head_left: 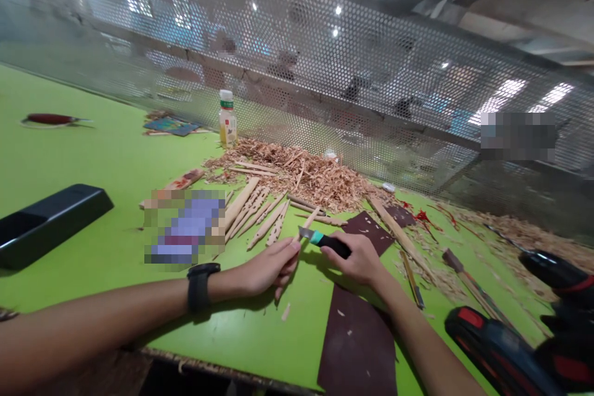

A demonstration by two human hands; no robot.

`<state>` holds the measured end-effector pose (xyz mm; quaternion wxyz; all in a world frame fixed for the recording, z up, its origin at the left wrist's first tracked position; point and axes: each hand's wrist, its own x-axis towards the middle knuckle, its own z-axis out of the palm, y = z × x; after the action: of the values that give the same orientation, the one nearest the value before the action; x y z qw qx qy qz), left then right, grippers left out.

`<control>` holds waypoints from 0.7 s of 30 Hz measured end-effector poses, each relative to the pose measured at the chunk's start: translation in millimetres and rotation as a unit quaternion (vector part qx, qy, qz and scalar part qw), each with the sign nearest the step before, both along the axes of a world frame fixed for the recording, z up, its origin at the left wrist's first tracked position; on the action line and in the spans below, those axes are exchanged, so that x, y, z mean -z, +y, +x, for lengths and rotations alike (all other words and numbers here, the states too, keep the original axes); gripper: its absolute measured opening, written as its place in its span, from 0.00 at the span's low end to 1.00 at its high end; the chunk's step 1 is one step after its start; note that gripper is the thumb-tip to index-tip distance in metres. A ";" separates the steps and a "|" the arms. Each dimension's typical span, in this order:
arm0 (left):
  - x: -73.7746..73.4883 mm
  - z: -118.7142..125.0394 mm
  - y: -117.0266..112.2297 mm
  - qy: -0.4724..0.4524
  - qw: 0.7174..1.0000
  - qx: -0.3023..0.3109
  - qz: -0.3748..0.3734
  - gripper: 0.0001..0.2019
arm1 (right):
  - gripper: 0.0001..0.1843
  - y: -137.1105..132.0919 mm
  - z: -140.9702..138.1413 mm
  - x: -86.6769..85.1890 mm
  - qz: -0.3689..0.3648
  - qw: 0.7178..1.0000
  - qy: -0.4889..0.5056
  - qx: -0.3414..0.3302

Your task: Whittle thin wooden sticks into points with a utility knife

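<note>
My left hand (273, 265), with a dark watch on its wrist, is closed around a slim pale wooden stick (312, 218) that points away from me. My right hand (356, 255) grips the black and teal handle of a utility knife (330, 242). The knife's blade lies across the stick just beyond my left fingertips; whether it cuts into the wood I cannot tell. Beyond my hands lie several carved wooden pieces (278, 226) with small holes and pointed ends. A brown sandpaper sheet (355, 346) lies below my right hand.
A heap of wood shavings (306, 170) lies against a perforated metal screen (297, 74), beside a small bottle (227, 120). At right stands a power drill (552, 272). A dark box-shaped object (55, 223) and a red-handled tool (51, 119) lie at left on the green table (260, 359).
</note>
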<state>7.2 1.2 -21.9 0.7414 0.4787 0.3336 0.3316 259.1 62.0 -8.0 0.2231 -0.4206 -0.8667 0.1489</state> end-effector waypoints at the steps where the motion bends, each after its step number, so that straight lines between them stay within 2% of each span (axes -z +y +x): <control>1: -0.3 0.3 0.7 -0.003 1.000 -0.002 -0.007 0.22 | 0.25 -0.7 -1.1 0.4 -0.003 1.000 -0.005 -0.005; 5: -1.7 1.6 3.3 -0.012 0.999 -0.007 -0.040 0.21 | 0.24 1.9 2.1 0.3 -0.001 1.000 -0.004 0.007; 14: 2.5 -0.2 3.4 -0.014 1.000 0.004 -0.001 0.17 | 0.24 0.0 3.4 -2.8 -0.004 1.000 -0.017 -0.015; 21: 1.8 -0.8 9.0 0.009 1.000 0.002 -0.003 0.20 | 0.23 9.4 16.3 -6.4 0.019 0.999 -0.032 0.012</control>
<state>6.4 10.2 -23.7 0.7404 0.4800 0.3401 0.3252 275.4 71.4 -1.7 0.2047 -0.4310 -0.8711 0.1166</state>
